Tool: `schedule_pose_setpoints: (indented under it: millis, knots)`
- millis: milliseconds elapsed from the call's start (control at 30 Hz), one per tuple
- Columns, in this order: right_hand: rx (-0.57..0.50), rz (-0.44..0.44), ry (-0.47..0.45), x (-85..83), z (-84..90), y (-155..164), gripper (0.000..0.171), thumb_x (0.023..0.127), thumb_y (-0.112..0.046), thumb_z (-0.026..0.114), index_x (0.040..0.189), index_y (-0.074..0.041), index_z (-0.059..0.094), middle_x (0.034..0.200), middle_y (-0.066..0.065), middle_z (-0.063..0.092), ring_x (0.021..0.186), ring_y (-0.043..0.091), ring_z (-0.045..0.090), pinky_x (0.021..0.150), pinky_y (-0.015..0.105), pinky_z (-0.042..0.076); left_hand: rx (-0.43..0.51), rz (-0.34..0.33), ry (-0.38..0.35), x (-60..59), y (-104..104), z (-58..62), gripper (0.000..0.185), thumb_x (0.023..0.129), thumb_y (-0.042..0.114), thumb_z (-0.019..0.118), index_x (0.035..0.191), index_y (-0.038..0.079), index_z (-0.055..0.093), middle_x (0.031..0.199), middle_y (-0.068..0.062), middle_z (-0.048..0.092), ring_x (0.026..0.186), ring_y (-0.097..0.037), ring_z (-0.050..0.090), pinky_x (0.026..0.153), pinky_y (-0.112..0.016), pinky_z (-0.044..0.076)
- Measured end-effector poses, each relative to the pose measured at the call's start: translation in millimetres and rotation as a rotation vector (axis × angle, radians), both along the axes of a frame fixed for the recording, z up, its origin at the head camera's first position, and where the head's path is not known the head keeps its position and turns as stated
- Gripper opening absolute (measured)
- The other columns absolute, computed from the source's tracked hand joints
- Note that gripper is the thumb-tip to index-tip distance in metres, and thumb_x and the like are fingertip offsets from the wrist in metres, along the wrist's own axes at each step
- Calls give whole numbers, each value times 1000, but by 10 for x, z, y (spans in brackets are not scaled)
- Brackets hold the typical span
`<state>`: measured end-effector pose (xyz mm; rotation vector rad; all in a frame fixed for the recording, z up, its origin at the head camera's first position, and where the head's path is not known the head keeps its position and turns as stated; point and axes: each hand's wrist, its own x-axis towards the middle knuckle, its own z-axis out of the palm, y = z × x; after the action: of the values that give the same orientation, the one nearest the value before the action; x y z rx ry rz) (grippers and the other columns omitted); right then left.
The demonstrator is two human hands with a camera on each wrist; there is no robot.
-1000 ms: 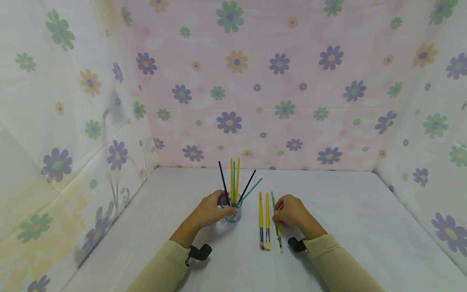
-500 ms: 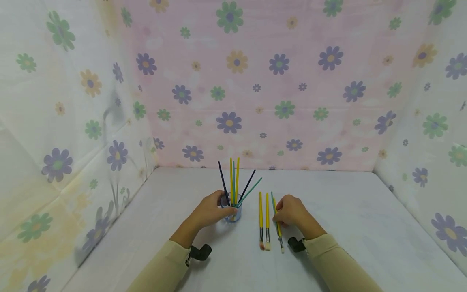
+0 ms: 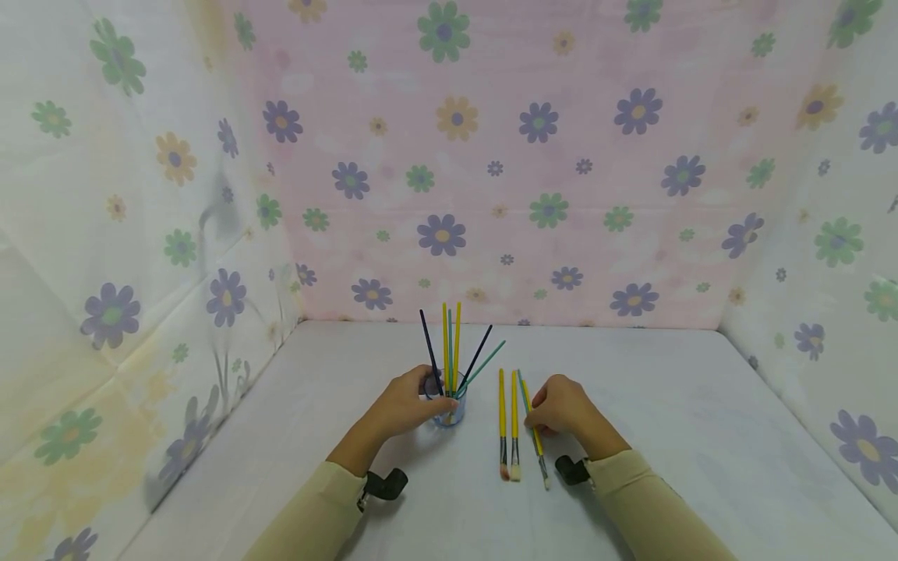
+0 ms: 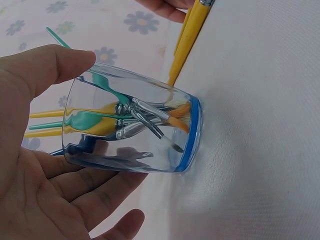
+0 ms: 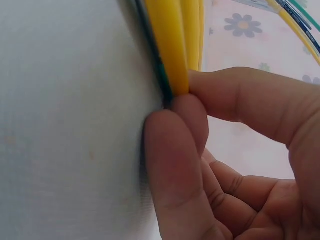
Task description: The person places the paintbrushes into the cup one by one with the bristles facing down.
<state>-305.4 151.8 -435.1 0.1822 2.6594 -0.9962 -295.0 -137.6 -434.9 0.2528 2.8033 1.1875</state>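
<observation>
A person's left hand [image 3: 407,405] steadies a clear glass cup [image 4: 145,125] of paintbrushes at mid-table while the right hand [image 3: 561,407] pinches a yellow and a green brush [image 3: 531,425] lying just right of two yellow brushes [image 3: 508,425]. Lifting them into the cup appears next; open table [image 3: 666,405] surrounds.

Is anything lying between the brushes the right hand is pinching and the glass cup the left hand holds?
Yes. Two yellow brushes lie flat on the table between the pinched brushes under the right hand and the glass cup gripped by the left hand. Nothing shows above them, so a lifted path looks open.
</observation>
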Motion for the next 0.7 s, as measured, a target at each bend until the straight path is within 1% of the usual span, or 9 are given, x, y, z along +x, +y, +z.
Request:
schedule_pose_setpoints:
  millis: [167,433,600,700]
  knots:
    - [-33,-4,-7,-16,-16,31,27,80,-14,89,95,-4,69,82,8,72,69,19,70,62,27,59,2,-4,1,2,0,2,75,83,54,81,140,10,57,131,-8,69,129,-29,61,108,-59,49]
    - [-39,0,22,-33,-14,74,22,82,-18,84,94,-5,72,79,7,72,68,18,70,59,28,58,-16,-18,13,-15,-18,-11,82,84,57,79,145,9,53,138,-11,66,132,-31,59,109,-58,48]
    - [-64,-8,9,-36,33,108,22,84,-21,80,98,-5,74,83,7,72,70,18,69,60,29,59,-11,-16,10,-19,-20,-14,81,84,56,80,144,9,54,137,-11,66,132,-31,60,109,-57,48]
    - [-85,-10,22,-16,78,122,24,86,-21,77,102,-3,74,85,8,72,70,18,69,60,30,59,-12,-17,10,-21,-15,-16,80,84,57,79,144,10,54,137,-10,66,132,-31,59,109,-57,48]
